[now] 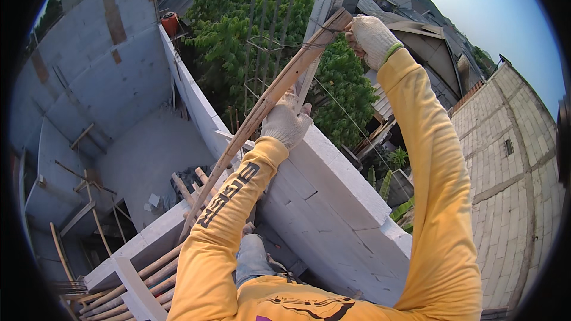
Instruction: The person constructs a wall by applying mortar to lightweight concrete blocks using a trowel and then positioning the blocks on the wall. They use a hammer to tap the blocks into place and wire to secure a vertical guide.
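Note:
A long wooden plank (pixel 285 80) slants up from lower left to upper right, crossing a pale upright post (pixel 326 9). Thin wire (pixel 324 28) loops around the two near the plank's top end. My left hand (pixel 288 122), in a white knit glove, is closed around the lower part of the post, right beside the plank. Up at the plank's top end is my right hand (pixel 373 43), gloved too, with its fingers bent together. What those fingers pinch is too small to make out.
A pale block wall (pixel 333 172) runs below my arms. A rebar cage (pixel 266 41) stands beyond the plank. Bamboo poles (pixel 148 279) lie at lower left, above a deep room with a grey floor (pixel 148 154). Trees (pixel 232 30) and roofs lie beyond the wall.

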{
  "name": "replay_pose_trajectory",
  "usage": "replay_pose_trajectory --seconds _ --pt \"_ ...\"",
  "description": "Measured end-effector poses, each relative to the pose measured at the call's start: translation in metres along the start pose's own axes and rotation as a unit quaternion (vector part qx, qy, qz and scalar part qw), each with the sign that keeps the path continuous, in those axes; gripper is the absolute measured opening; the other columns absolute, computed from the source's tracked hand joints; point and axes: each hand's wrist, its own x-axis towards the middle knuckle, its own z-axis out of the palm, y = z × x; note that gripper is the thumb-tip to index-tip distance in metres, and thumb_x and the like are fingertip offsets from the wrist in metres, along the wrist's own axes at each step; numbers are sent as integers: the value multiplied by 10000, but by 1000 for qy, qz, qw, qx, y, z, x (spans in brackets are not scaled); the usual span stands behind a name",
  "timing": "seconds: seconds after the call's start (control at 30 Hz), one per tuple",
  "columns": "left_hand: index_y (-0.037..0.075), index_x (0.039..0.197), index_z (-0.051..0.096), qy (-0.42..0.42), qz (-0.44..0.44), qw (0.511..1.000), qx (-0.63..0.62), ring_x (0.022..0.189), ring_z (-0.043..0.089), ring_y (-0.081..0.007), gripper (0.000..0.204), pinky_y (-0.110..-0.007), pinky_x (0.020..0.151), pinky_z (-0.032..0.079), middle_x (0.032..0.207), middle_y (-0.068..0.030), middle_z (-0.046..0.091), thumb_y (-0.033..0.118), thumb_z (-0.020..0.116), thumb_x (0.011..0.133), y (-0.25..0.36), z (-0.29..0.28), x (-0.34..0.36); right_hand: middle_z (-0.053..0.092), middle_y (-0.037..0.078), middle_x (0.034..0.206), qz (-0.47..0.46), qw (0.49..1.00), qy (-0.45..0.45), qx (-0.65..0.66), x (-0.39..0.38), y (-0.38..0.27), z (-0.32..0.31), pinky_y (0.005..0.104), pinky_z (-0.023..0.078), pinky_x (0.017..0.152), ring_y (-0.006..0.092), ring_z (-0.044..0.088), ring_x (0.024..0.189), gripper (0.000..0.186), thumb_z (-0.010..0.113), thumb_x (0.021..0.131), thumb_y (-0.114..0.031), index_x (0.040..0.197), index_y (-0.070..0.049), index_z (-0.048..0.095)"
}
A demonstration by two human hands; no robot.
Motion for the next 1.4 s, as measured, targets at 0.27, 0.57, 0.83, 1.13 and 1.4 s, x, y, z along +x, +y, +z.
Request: replay_pose_trajectory --seconds 0.27,0.57,0.83,1.13,1.4 --pt "-21 1080 643 23 37 980 -196 884 650 -193 301 -323 844 513 969 -110 679 241 656 933 34 -97 -24 571 55 712 -91 929 20 -358 9 -23 30 290 383 433 127 492 500 100 544 933 -116 914 -31 592" --pt "-10 1074 642 -104 -89 858 -496 903 667 -177 258 -321 816 553 1003 -117 694 218 563 982 -7 -88 139 678 49 987 -186 911 -88 -357 42 -19 27 314 541 777 158 626 877 187 618 932 -118 1093 -36 667" --pt "-17 1057 619 -151 -165 718 -659 857 661 -247 202 -412 784 582 951 -119 664 112 670 911 9 -58 165 696 160 1012 -91 958 -227 -151 112 -15 -15 286 562 818 187 670 935 295 648 923 -202 1052 61 683" --pt "-33 1137 580 -205 -126 751 -615 907 630 -217 293 -332 801 557 1018 -134 636 213 458 1036 19 -57 170 676 180 1095 -38 963 -260 66 116 -17 -18 335 608 807 232 691 926 286 547 987 -174 1143 47 639" --pt "-19 1068 641 -200 -136 738 -631 823 649 -184 242 -312 744 561 975 -104 677 198 596 973 43 -47 147 688 161 1062 -300 905 -127 -274 113 -26 -40 349 591 826 240 693 926 277 605 954 -203 1091 29 666"
